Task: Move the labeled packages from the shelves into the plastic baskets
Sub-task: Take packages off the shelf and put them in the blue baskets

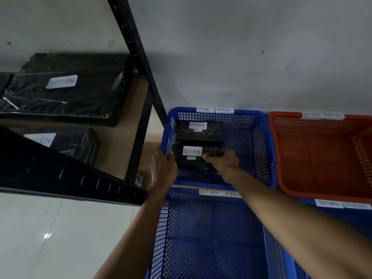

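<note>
A black wrapped package (193, 158) with a white RETURN label lies inside the far blue basket (259, 141), in its left half. My left hand (164, 168) grips the package's left edge over the basket rim, and my right hand (221, 161) holds its right side from above. Behind it in the same basket lies a second black RETURN package (199, 130). On the shelves to the left rest a large black RETURN package (66, 87) and, one level lower, a smaller one (66, 143), partly hidden by a shelf beam.
A black metal shelf upright (138, 57) stands just left of the far basket. A near blue basket (211, 238) labelled RETURN OVERDUE sits below my arms. An orange basket (322, 156) stands to the right, another blue one (342, 210) in front of it. White tiled floor (50, 238) at lower left.
</note>
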